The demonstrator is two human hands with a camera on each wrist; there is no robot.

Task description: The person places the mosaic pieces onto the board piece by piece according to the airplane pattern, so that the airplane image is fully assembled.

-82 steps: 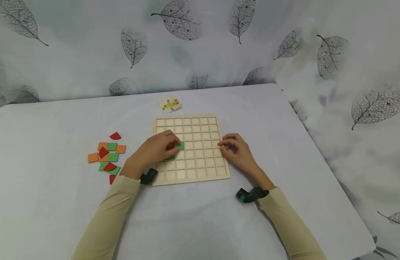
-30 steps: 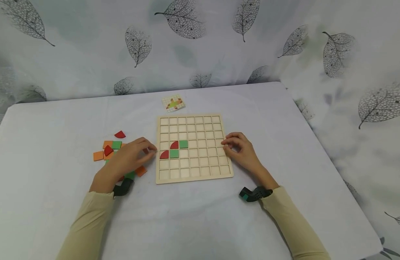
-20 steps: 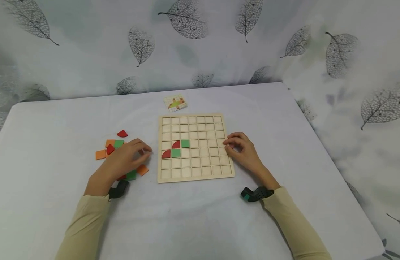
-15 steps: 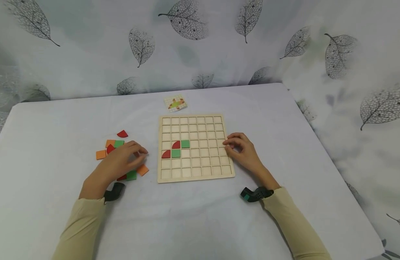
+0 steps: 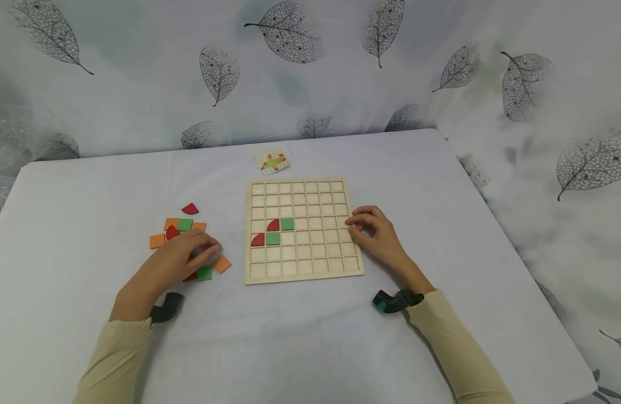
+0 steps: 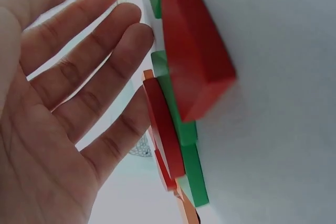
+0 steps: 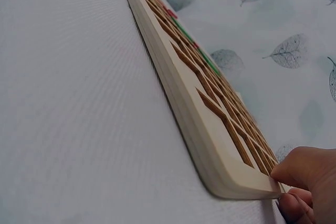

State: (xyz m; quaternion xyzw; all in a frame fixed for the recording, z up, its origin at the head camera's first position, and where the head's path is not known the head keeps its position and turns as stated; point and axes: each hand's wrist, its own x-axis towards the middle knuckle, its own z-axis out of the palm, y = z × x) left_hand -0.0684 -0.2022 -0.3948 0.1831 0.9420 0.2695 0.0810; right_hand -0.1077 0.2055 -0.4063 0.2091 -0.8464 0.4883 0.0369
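Note:
My left hand hovers over a loose pile of flat wooden tiles, its fingers spread and slightly bent. Nothing lies in its palm in the left wrist view, where a red tile and green tiles sit just beside the fingers. My right hand pinches the right edge of a wooden grid board, the thumb at the top rim and a finger against the side. Two red quarter-circle tiles and two green square tiles lie in cells on the board's left side.
A small pattern card lies behind the board. Around the pile show orange squares, a green square and a separate red quarter circle. A white cloth covers the table; each wrist wears a black device.
My left hand has left the board and moved left over the tile pile, lately drawing back toward me. Tiles it covered on the board now show. My right hand stays at the board's edge.

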